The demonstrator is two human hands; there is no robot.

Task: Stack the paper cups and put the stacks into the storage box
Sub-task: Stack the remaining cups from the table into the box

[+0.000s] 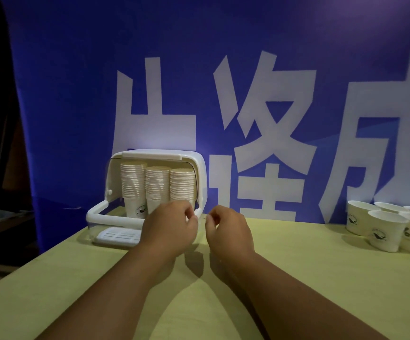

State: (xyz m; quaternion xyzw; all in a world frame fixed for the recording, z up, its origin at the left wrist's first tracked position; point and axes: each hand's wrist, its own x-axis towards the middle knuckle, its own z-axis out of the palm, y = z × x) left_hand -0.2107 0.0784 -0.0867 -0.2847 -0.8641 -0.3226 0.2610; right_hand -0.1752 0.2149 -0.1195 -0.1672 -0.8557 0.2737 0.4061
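While both forearms are stretched over the yellow table (297, 266), the left hand (168, 227) is held in front of the storage box (150, 154), its fingers curled loosely at the box's white front rim (whether the rim is actually pinched cannot be told). The right hand (228, 229) is kept just beside it, fingers curled inward with nothing seen in them. Three tall stacks of paper cups (157, 185) are stood side by side inside the box. Loose cups (385, 229) are gathered at the table's far right, before a blue banner (76, 94).
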